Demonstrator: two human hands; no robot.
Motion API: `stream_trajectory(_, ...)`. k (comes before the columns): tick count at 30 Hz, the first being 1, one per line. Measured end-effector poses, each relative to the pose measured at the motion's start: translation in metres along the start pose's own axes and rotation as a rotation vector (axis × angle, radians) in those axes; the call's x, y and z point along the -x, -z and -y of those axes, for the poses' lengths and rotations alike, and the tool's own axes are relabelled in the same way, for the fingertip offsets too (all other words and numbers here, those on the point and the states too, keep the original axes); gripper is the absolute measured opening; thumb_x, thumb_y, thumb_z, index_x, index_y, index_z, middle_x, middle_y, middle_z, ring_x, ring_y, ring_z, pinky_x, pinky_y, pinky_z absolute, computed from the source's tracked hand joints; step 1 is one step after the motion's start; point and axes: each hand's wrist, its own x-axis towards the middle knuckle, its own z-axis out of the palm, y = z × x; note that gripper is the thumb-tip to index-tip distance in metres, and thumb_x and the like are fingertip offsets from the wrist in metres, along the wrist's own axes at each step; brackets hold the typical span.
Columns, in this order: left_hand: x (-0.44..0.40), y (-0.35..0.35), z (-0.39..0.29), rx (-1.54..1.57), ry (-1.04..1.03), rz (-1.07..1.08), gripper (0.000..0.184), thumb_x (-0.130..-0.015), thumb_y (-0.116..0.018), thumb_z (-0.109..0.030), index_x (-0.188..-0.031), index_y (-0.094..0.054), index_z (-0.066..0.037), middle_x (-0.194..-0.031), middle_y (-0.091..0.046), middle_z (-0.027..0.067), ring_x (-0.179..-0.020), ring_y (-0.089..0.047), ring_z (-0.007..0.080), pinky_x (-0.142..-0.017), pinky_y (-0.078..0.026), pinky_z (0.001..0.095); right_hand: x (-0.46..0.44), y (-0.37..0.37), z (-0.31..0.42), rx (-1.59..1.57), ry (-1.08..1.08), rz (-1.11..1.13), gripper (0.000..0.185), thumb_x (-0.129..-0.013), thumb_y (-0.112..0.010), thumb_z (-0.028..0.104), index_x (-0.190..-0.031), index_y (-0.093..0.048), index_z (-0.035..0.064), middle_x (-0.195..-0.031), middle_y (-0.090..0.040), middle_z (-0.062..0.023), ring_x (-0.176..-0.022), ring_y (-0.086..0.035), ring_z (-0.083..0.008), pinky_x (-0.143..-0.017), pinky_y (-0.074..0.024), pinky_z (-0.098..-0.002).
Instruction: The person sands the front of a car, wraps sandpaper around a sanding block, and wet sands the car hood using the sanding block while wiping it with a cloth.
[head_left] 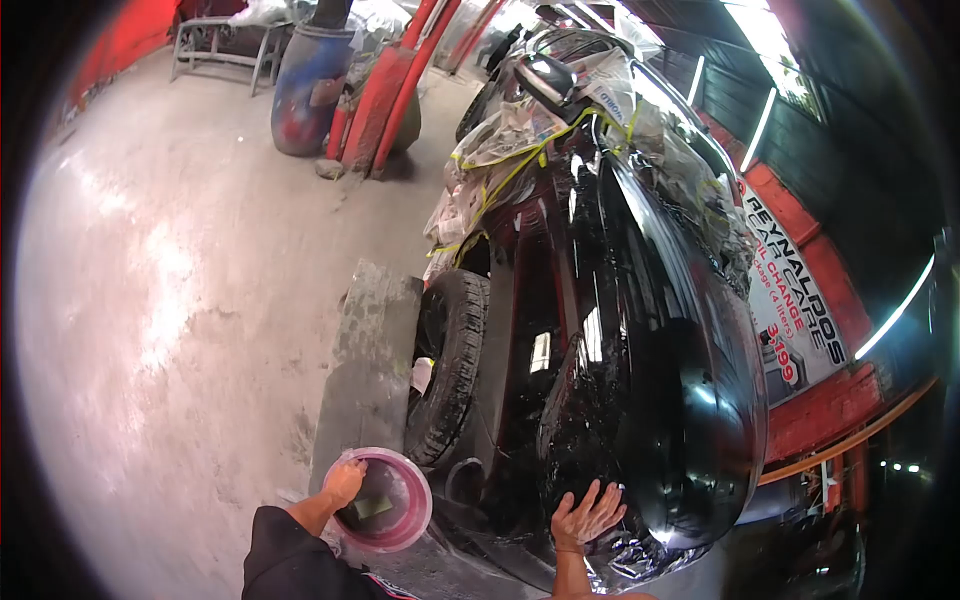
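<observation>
My left hand is closed over the left rim of a pink bucket, which has water and a pale flat piece inside. Fingers spread and apart, my right hand lies against the glossy black body of a car, near its lower end. Nothing shows in that hand. Between the bucket and the car body stands a tire, with a grey board beside it. Crumpled foil or plastic lies just below my right hand.
Plastic and newspaper with yellow tape cover the car's far part. Beyond the board, a blue drum and a red post stand on the concrete floor. A metal bench is at the back. A sign hangs at right.
</observation>
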Motion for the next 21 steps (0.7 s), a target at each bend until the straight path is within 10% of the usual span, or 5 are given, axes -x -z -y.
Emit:
stream_trajectory(7, 0.038, 0.083, -0.078, 0.245, -0.040, -0.698, 0.019, -0.095, -0.052, -0.008, -0.106, -0.067, -0.001, -0.098, -0.071, 0.0173, -0.086, -0.068, 0.0333, -0.079, -0.052, 0.0454, -0.002, 0.010, -0.001, -0.120, -0.054, 0.035, 0.054, -0.092, -0.061, 0.038, -0.138, -0.053, 0.0100, -0.149, -0.041, -0.0204, -0.140, -0.036, -0.0408, -0.113, -0.0250, -0.0628)
stream_trajectory(9, 0.051, 0.095, -0.106, 0.826, 0.433, -0.502, 0.017, -0.096, -0.054, -0.006, -0.102, -0.068, 0.001, -0.084, -0.070, 0.0117, -0.072, -0.067, 0.0236, -0.070, -0.053, 0.0377, -0.005, 0.025, 0.006, -0.207, -0.123, 0.106, 0.058, -0.088, -0.065, 0.035, -0.138, -0.053, 0.0093, -0.149, -0.040, -0.0209, -0.141, -0.034, -0.0421, -0.113, -0.0245, -0.0638)
stream_trajectory(13, 0.070, 0.082, -0.171, 1.499, 0.353, -0.197, 0.020, -0.101, -0.057, -0.015, -0.099, -0.068, 0.002, -0.075, -0.062, 0.0020, -0.066, -0.060, 0.0092, -0.061, -0.049, 0.0227, 0.032, 0.073, 0.042, -0.582, -0.328, 0.122, 0.060, -0.088, -0.067, 0.028, -0.138, -0.048, -0.0004, -0.148, -0.040, -0.0252, -0.139, -0.035, -0.0439, -0.114, -0.0291, -0.0551)
stream_trajectory(17, 0.109, 0.051, -0.267, 1.594, 0.321, 0.135, 0.024, -0.103, -0.057, -0.023, -0.103, -0.067, -0.002, -0.079, -0.064, 0.0015, -0.066, -0.060, 0.0087, -0.063, -0.051, 0.0226, 0.130, 0.116, 0.061, -1.358, -0.816, 0.535, 0.055, -0.094, -0.067, 0.026, -0.134, -0.049, -0.0073, -0.111, -0.068, -0.0189, -0.097, -0.067, -0.0247, -0.089, -0.0537, -0.0379)
stream_trajectory(21, 0.158, -0.024, -0.326, 1.500, 0.107, 0.683, 0.031, -0.104, -0.056, -0.032, -0.105, -0.067, -0.003, -0.083, -0.066, 0.0005, -0.070, -0.060, 0.0083, -0.067, -0.053, 0.0254, 0.199, 0.143, -0.002, -1.425, -1.038, 0.522, 0.032, -0.101, -0.058, 0.020, -0.121, -0.054, -0.0049, -0.093, -0.068, -0.0069, -0.083, -0.065, -0.0110, -0.071, -0.0542, -0.0262)
